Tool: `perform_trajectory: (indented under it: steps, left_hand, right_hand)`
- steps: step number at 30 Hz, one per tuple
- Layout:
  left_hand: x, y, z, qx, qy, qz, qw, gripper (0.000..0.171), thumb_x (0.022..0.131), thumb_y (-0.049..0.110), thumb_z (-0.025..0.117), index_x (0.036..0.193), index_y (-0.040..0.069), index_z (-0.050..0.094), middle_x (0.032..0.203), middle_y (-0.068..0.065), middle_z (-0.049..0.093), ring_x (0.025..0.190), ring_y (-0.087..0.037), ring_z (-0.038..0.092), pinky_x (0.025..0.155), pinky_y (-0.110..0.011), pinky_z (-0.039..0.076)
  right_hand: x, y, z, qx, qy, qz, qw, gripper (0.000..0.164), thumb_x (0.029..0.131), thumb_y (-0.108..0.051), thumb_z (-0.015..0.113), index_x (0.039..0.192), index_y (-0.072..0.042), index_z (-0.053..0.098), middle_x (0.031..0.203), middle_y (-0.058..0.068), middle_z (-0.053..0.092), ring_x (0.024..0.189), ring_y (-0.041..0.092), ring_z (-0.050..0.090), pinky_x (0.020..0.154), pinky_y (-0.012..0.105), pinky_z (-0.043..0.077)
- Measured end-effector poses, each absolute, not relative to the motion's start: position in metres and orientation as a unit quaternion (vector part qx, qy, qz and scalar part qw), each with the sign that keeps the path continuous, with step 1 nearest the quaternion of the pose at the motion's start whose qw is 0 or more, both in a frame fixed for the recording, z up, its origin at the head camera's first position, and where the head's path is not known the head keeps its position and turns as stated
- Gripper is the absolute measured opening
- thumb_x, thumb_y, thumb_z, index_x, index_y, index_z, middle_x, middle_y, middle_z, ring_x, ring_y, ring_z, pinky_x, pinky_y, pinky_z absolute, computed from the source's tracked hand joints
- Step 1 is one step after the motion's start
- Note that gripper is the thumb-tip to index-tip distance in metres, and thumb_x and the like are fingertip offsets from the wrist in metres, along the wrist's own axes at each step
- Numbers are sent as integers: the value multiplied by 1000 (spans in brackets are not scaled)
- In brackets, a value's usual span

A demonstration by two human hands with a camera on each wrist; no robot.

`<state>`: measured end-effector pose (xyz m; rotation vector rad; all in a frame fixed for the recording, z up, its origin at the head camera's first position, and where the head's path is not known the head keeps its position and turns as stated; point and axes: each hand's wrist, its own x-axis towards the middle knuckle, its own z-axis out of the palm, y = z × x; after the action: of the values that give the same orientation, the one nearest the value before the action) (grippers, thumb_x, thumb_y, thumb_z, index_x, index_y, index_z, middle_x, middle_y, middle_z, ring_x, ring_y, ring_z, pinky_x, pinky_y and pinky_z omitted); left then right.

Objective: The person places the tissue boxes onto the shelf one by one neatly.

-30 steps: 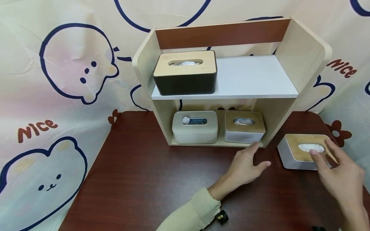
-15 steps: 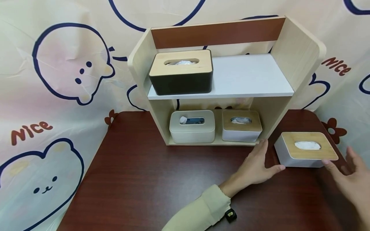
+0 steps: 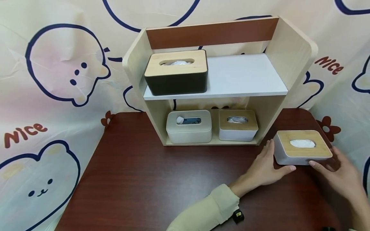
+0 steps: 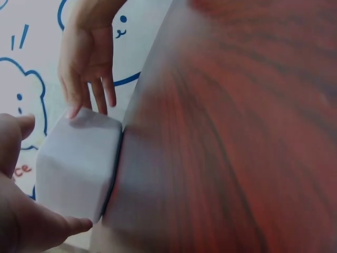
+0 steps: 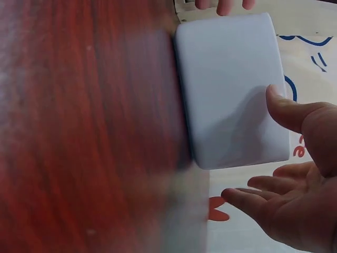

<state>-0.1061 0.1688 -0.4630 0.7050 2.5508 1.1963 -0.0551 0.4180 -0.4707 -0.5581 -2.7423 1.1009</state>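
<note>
A white tissue box with a wooden lid (image 3: pixel 319 144) sits on the table right of the shelf, white tissue showing in its slot. My left hand (image 3: pixel 261 171) is at the box's left side, fingers extended upright and thumb pointing right along the front. Over at the right end is my right hand (image 3: pixel 341 176), its thumb by the front right corner and its fingers reaching past the side. In the right wrist view, the right thumb (image 5: pixel 287 108) lies against the white box wall (image 5: pixel 226 79), while the other fingers stand apart from it.
A two-tier shelf (image 3: pixel 245 73) stands at the back. Its upper board bears a black tissue box with a pale wooden lid (image 3: pixel 176 83). Below are a cream box (image 3: pixel 189 136) and a smaller white box with a wooden lid (image 3: pixel 238 134). The dark table (image 3: pixel 144 186) extends forward.
My right hand has left the lid's top and dropped to the box's right end. My left hand has moved right, from before the shelf to the box's left side. The view has shifted slightly.
</note>
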Motion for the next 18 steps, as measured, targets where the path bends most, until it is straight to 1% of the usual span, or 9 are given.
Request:
perform_trajectory:
  steps: [2, 4, 7, 8, 10, 11, 12, 14, 18]
  left_hand:
    - [-105, 174, -463, 238, 869, 417, 118, 104, 99, 63, 67, 174, 17, 11, 180, -2, 19, 163, -18, 31, 124, -26, 40]
    - [-104, 177, -463, 234, 867, 423, 120, 102, 100, 60, 67, 174, 16, 13, 180, -2, 19, 162, -17, 33, 124, -26, 40]
    - [-103, 182, -464, 231, 866, 427, 119, 99, 102, 57, 67, 174, 14, 15, 180, -3, 21, 160, -15, 34, 123, -23, 40]
    - [-102, 184, -465, 231, 867, 426, 112, 98, 102, 55, 68, 173, 13, 16, 180, -4, 23, 160, -14, 35, 122, -22, 40]
    - [-102, 187, -467, 229, 869, 428, 94, 95, 103, 53, 68, 173, 10, 19, 178, -6, 27, 158, -14, 37, 120, -20, 41]
    - [-102, 188, -468, 227, 870, 430, 83, 93, 103, 51, 68, 172, 9, 22, 177, -7, 30, 157, -14, 39, 119, -19, 42]
    - [-102, 190, -470, 224, 870, 434, 69, 91, 103, 50, 69, 171, 8, 24, 175, -9, 33, 156, -15, 42, 118, -19, 44]
    - [-101, 193, -474, 218, 867, 446, 41, 86, 104, 45, 70, 169, 7, 30, 172, -11, 39, 153, -15, 46, 115, -18, 46]
    - [-101, 196, -480, 217, 859, 463, -26, 71, 103, 34, 74, 161, 5, 46, 161, -10, 55, 143, -12, 56, 109, -14, 49]
  right_hand:
    - [-55, 419, -474, -178, -908, 371, 79, 97, 105, -29, 71, 170, 6, 7, 163, 47, 26, 153, 29, 45, 72, -7, 36]
    - [-54, 420, -477, -175, -908, 367, 94, 91, 105, -26, 71, 169, 6, 15, 159, 47, 35, 140, -3, 47, 68, -7, 33]
    - [-55, 420, -479, -175, -913, 352, 107, 83, 106, -21, 70, 168, 7, 22, 154, 48, 42, 138, 5, 57, 66, -8, 32]
    - [-55, 420, -480, -176, -914, 347, 111, 81, 106, -20, 70, 167, 7, 24, 152, 48, 43, 140, 12, 58, 65, -8, 32]
    - [-56, 419, -481, -180, -917, 338, 114, 78, 107, -19, 68, 166, 7, 26, 153, 48, 44, 141, 44, 55, 64, -8, 32]
    - [-56, 419, -481, -181, -916, 338, 116, 76, 107, -18, 68, 166, 7, 27, 152, 47, 44, 140, 49, 52, 64, -8, 33]
    - [-56, 419, -482, -182, -915, 340, 118, 75, 107, -18, 68, 166, 7, 28, 153, 46, 44, 143, 41, 52, 65, -8, 33]
    - [-55, 418, -482, -183, -913, 343, 123, 72, 107, -17, 67, 166, 6, 31, 154, 45, 44, 144, 37, 50, 66, -9, 34]
    - [-56, 415, -481, -210, -908, 344, 117, 69, 109, -19, 64, 166, 4, 33, 156, 43, 45, 143, 50, 49, 63, -8, 34]
